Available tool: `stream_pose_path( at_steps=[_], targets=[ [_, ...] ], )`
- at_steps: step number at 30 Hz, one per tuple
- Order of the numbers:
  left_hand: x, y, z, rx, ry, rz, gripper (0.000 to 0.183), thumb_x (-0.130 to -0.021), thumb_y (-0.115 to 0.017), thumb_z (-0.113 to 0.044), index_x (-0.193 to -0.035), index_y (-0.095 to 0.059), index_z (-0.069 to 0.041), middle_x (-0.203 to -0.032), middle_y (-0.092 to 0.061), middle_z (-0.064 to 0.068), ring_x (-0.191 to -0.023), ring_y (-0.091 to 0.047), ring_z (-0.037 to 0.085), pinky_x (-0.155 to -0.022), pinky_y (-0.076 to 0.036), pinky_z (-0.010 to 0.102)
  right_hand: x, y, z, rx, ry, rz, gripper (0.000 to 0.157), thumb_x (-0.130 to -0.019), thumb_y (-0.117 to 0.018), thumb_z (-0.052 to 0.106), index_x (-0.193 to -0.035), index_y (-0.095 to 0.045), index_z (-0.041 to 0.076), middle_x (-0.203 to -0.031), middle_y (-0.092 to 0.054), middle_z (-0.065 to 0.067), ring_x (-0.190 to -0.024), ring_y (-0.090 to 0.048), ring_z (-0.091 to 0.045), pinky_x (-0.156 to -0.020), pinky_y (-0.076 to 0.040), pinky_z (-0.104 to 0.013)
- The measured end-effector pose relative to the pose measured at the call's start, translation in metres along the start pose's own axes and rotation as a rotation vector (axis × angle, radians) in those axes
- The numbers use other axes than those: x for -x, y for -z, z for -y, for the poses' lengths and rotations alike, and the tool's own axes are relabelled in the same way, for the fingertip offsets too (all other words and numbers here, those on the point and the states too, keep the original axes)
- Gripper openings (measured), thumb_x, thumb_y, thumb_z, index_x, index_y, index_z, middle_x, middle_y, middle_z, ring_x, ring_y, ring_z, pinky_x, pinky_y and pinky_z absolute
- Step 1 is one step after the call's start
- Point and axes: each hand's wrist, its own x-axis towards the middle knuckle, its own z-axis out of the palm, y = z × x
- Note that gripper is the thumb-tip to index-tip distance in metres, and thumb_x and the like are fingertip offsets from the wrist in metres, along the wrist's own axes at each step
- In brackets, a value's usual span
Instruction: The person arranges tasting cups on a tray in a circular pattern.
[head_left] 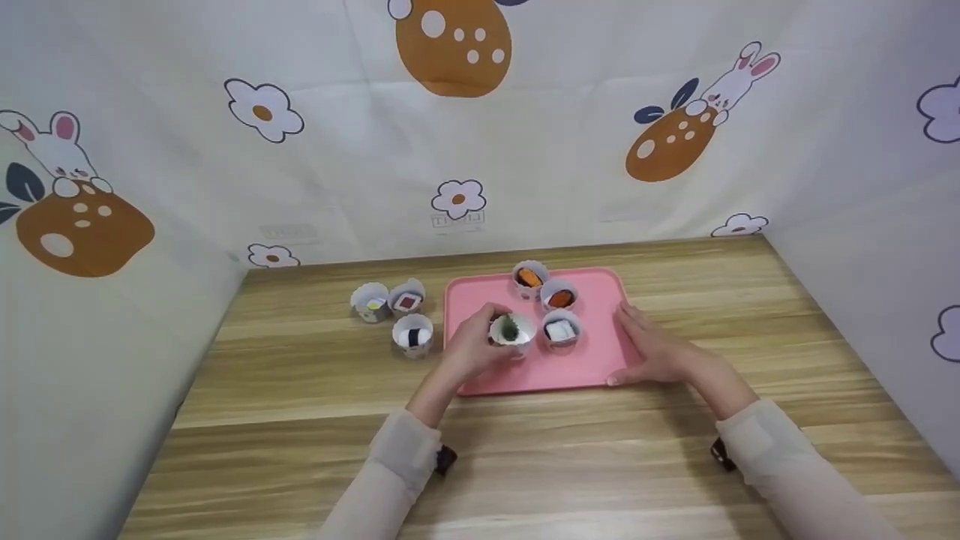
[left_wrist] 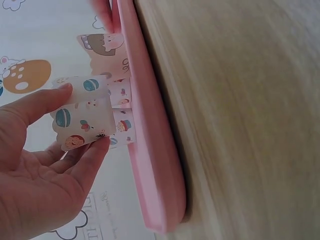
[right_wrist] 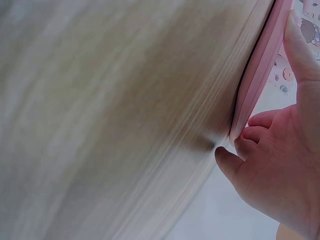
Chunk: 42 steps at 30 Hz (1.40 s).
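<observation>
My left hand pinches a patterned paper baking cup with a dark green piece inside, thumb on one side and fingers on the other. In the left wrist view the held cup overlaps others behind it, over the pink tray. Further right on the tray stand a cup with an orange piece, one with a red piece and one with a white piece. At the tray's front right corner, my right hand grips the rim, thumb on the front edge, fingers along the right side.
Left of the tray on the wooden table stand a cup with a yellow-topped piece, a cup with a dark red and white piece and a cup with a black-banded white piece. A printed curtain rises behind the table.
</observation>
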Motion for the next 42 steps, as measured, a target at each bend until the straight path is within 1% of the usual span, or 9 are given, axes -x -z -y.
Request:
stream_pose_path(
  at_steps=[8,20,24,30,37,42],
  targets=[
    [-0.003,-0.008,0.002,-0.005,-0.014,0.044,0.054,-0.081,-0.082,-0.013,-0.127,-0.054,-0.008,-0.129,-0.062,0.010,-0.126,-0.055,0.027,-0.113,-0.043,0.044,0.001,0.002,0.001,0.014,0.016,-0.003,0.119,-0.080,-0.077,0.055,-0.155,-0.010,-0.010,-0.164,-0.003,-0.030,-0.152,-0.007,-0.048,-0.123,-0.016,-0.060],
    [-0.006,-0.014,0.002,-0.001,0.010,0.081,0.051,-0.084,-0.080,-0.013,-0.127,-0.054,-0.010,-0.126,-0.062,0.008,-0.123,-0.056,0.023,-0.111,-0.044,0.043,-0.001,0.001,0.000,0.019,0.027,-0.018,0.120,-0.079,-0.077,0.055,-0.154,-0.011,-0.011,-0.164,-0.004,-0.031,-0.152,-0.007,-0.048,-0.123,-0.015,-0.060],
    [-0.007,-0.016,0.003,-0.003,0.022,0.090,0.050,-0.084,-0.080,-0.013,-0.126,-0.054,-0.011,-0.125,-0.062,0.007,-0.122,-0.056,0.023,-0.110,-0.045,0.043,0.000,0.001,0.001,0.018,0.017,-0.016,0.120,-0.079,-0.077,0.056,-0.155,-0.011,-0.010,-0.164,-0.004,-0.031,-0.152,-0.007,-0.048,-0.123,-0.015,-0.060],
    [-0.008,-0.019,0.005,-0.031,0.047,0.106,0.051,-0.085,-0.079,-0.016,-0.128,-0.053,-0.012,-0.127,-0.062,0.006,-0.124,-0.056,0.022,-0.111,-0.045,0.043,0.000,0.001,0.002,0.011,0.009,-0.008,0.121,-0.080,-0.076,0.056,-0.155,-0.009,-0.009,-0.164,-0.002,-0.030,-0.151,-0.007,-0.048,-0.123,-0.015,-0.059],
    [-0.009,-0.019,0.004,-0.042,0.044,0.113,0.054,-0.085,-0.079,-0.015,-0.130,-0.051,-0.012,-0.128,-0.061,0.006,-0.122,-0.055,0.022,-0.112,-0.043,0.043,0.000,-0.001,0.000,0.007,0.018,-0.023,0.120,-0.079,-0.078,0.055,-0.155,-0.011,-0.010,-0.164,-0.004,-0.031,-0.152,-0.007,-0.048,-0.123,-0.016,-0.060],
    [-0.008,-0.018,0.006,-0.035,0.048,0.122,0.057,-0.085,-0.079,-0.016,-0.133,-0.049,-0.014,-0.133,-0.059,0.007,-0.127,-0.053,0.022,-0.114,-0.042,0.043,0.000,-0.001,0.000,0.012,0.008,-0.013,0.121,-0.079,-0.077,0.057,-0.155,-0.010,-0.009,-0.164,-0.003,-0.030,-0.152,-0.006,-0.047,-0.123,-0.016,-0.060]
  ],
)
